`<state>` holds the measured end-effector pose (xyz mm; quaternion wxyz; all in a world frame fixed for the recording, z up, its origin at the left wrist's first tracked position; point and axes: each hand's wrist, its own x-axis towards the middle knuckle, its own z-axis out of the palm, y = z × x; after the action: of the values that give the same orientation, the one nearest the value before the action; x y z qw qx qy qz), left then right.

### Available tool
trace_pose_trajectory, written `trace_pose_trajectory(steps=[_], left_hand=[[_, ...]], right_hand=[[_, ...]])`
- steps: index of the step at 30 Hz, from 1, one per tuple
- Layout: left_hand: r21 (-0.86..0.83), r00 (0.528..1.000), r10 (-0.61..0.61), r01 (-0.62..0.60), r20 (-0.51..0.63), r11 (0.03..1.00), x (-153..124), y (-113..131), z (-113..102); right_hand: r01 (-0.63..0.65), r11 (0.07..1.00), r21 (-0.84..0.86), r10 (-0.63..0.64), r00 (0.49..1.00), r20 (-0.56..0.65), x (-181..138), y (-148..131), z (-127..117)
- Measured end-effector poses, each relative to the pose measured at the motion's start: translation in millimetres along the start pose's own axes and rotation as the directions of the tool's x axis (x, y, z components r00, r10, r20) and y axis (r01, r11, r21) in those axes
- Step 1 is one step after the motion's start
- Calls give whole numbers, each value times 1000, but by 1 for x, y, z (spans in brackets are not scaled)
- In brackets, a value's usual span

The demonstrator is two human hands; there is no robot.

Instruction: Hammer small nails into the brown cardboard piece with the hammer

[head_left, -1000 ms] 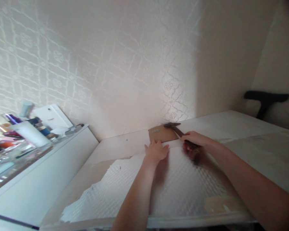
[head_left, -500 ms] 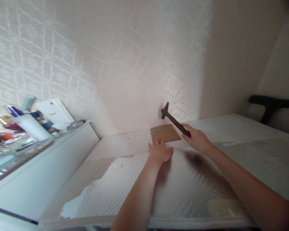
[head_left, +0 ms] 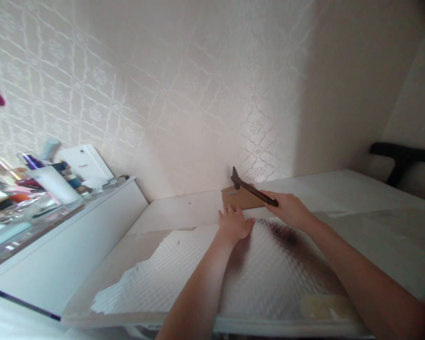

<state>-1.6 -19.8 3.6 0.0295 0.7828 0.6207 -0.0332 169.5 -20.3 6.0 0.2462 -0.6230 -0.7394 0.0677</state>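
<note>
One right hand [head_left: 287,208] grips one hammer [head_left: 255,191]; one left hand [head_left: 235,223] lies spread by one cardboard piece [head_left: 247,200].

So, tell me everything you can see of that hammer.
The hammer is dark brown, with a slim handle and small head, tapered at one end, blunt at the other. The head looks metallic. The right hand grips the handle's end, holding it slanted; in view, the head overlaps the brown card, contact unclear.

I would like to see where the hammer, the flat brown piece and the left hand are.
Hammer [head_left: 257,192]: head view, on the middle of its handle.
Flat brown piece [head_left: 243,201]: head view, on its bare upper face.
Left hand [head_left: 235,225]: head view, on its back.
</note>
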Motion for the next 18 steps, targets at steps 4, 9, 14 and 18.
trace_pose_trajectory(steps=[4,9,14,18], left_hand=[[3,1000,-1,1,7,1000,0,0,-1],[4,1000,-1,1,6,1000,-1,0,-1],[-10,1000,-9,9,10,1000,-1,0,-2],[-12,1000,-9,9,14,1000,-1,0,-2]], right_hand=[[-3,1000,2,3,1000,-19,0,0,0],[16,1000,16,-16,1000,-10,0,0,0],[-9,1000,26,11,999,-45,-1,-2,-1],[-34,999,2,34,998,-50,0,-1,0]])
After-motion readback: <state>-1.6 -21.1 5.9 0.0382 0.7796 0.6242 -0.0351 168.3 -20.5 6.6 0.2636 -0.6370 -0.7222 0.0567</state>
